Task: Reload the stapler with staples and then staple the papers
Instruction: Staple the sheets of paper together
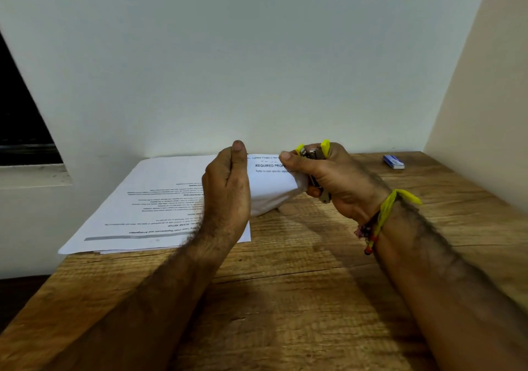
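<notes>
Right hand (328,182) clamps the yellow stapler (314,156) over the limp, floppy papers (268,187), left hand (228,187) pinching their edge alongside for support.

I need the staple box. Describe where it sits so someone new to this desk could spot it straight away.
Start at the wooden table and follow its far edge to the right corner, where the two walls meet. The staple box lies flat there alone, beyond the right hand gripping the stapler. It is small and blue; nothing else on the table is blue.
</notes>
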